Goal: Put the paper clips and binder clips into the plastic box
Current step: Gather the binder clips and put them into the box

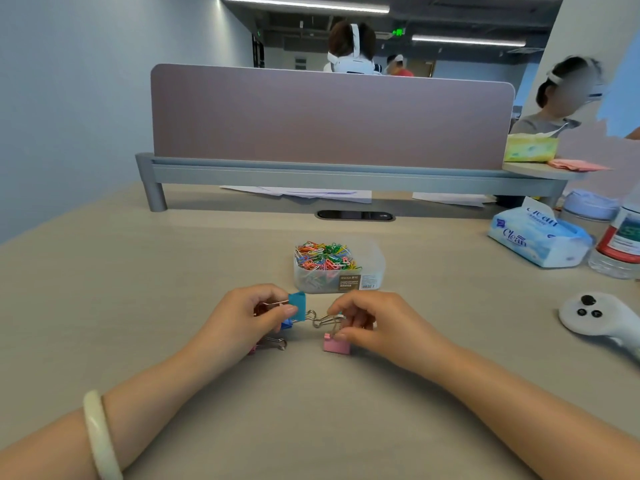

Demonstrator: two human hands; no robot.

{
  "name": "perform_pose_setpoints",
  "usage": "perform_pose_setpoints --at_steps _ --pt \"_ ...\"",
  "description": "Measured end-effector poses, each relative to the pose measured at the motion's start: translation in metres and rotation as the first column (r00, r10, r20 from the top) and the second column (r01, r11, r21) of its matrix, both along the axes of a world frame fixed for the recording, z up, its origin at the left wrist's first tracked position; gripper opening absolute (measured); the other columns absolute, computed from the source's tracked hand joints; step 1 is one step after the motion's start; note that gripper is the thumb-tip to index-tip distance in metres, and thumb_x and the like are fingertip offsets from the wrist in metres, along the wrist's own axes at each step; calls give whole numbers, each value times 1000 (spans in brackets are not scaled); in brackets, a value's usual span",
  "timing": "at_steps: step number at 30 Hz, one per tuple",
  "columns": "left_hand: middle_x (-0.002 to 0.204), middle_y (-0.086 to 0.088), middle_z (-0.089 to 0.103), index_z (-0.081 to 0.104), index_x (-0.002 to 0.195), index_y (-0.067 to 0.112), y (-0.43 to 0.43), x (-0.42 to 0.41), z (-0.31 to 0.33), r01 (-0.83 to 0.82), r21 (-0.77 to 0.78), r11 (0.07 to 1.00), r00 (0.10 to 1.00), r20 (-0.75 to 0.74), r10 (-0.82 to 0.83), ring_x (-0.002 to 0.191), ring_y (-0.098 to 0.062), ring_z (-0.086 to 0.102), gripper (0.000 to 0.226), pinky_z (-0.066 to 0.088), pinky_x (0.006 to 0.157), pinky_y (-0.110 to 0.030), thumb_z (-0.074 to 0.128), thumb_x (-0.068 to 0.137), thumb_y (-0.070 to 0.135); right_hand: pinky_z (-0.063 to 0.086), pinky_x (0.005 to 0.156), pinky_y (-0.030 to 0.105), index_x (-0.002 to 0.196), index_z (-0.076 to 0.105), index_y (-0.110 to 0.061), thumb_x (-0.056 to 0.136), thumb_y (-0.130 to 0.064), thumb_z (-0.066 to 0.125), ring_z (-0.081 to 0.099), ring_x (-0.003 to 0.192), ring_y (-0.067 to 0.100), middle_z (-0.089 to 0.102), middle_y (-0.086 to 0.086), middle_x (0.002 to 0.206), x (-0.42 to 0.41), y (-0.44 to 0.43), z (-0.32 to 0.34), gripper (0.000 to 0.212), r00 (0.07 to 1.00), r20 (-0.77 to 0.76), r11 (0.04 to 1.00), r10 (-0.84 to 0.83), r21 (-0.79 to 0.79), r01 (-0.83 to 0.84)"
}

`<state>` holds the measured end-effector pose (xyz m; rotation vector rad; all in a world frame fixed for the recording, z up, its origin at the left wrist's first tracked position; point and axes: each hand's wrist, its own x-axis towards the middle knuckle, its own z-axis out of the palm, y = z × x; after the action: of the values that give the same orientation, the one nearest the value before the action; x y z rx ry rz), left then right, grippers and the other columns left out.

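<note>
Head view showed me both hands low over the pale wooden desk (138,289). My left hand (242,317) pinched a teal metal binder clip (298,305); my right hand (360,320) was closed on the wire handles of a pink metal binder clip (336,346) resting on the desk. The clear plastic box (372,268), already holding coloured paper clips (323,256), sat straight ahead, just beyond both hands, slightly nearer the right.
</note>
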<state>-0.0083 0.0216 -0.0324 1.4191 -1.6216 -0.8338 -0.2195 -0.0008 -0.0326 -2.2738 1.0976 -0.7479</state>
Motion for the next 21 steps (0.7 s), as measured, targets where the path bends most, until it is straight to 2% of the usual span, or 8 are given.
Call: perform_pose_setpoints --at_steps 4,7,9,11,14,16,19,21 --pt "51 8 55 67 71 23 -6 -3 4 -14 -65 998 985 168 25 34 -2 43 8 36 37 -18 70 77 18 43 62 10 99 63 -20 75 -13 73 52 67 2 60 -10 76 -5 -1 4 28 998 56 998 16 57 -19" --pt "59 3 60 65 67 25 -15 -5 10 22 -98 995 968 251 3 45 0 47 11 34 44 -11 73 73 20 40 63 9 91 66 -24 79 -18 69 51 67 1 62 -11 78 -20 -11 15 13 988 132 997 -79 0 80" --pt "69 -3 67 67 69 24 -20 -9 11 63 -65 996 953 300 -41 55 -3 50 7 39 55 -18 73 73 23 39 64 7 81 65 -31 82 -21 66 52 72 1 62 -13 83 -31 -18 16 10 991 31 989 -131 -70 133" --pt "74 -4 68 69 75 19 -22 -18 11 109 -47 993 940 331 -87 62 -7 52 5 41 59 -23 72 74 24 40 65 10 79 65 -33 79 -28 68 54 73 3 61 -9 87 -36 -21 9 5 986 -88 989 -140 -67 134" --pt "68 5 61 68 74 18 -24 -32 12 166 -51 985 916 379 -135 62 -6 52 9 40 58 -21 68 78 26 48 70 22 88 65 -30 73 -42 71 55 77 6 58 -9 88 -29 -20 -5 20 970 -207 990 -130 -86 114" --pt "65 6 59 64 69 23 -23 -36 13 174 -41 984 914 379 -146 59 -7 52 14 42 55 -23 64 81 30 47 70 25 89 64 -28 70 -47 71 53 76 7 53 -11 84 -23 -21 -8 28 958 -243 982 -154 -142 122" --pt "74 -5 64 61 63 27 -20 -37 13 183 -45 982 922 356 -155 69 -19 58 28 48 65 -40 53 85 41 45 70 26 91 65 -26 70 -48 71 50 75 6 50 -12 83 -22 -24 -10 31 952 -253 973 -174 -194 126" --pt "78 -6 63 63 65 26 -16 -37 13 193 -67 979 918 365 -156 73 -17 56 31 46 70 -40 49 82 49 47 71 28 89 64 -25 71 -44 72 49 73 5 50 -12 83 -25 -26 -9 27 954 -253 978 -158 -174 116"
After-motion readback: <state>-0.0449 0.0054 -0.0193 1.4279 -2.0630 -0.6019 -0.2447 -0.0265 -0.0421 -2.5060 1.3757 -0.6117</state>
